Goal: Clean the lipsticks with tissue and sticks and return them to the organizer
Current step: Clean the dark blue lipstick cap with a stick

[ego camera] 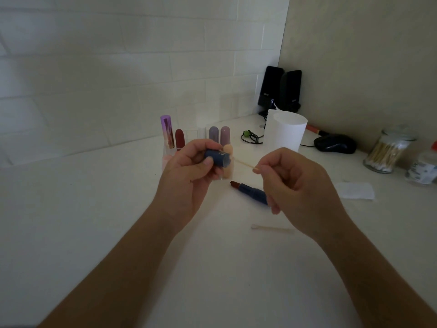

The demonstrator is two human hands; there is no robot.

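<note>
My left hand (189, 171) grips a dark blue lipstick cap (217, 157) with its open end turned right. My right hand (298, 183) pinches a thin wooden stick (244, 164) whose tip points at the cap's opening. The uncapped blue lipstick (250, 190) with a brown-red bullet lies on the white table below the hands. Behind my left hand stands the clear organizer (169, 152) holding several lipsticks, among them a purple one (167, 131) and a dark red one (180, 138). A used cotton swab (272, 228) lies near my right wrist.
A white cup (287, 133) stands behind the hands. At the right are a folded tissue (356, 190), a glass jar of cotton swabs (387, 152) and a small container (423, 169). A computer mouse (335, 143) and black speakers (280, 88) sit in the back corner.
</note>
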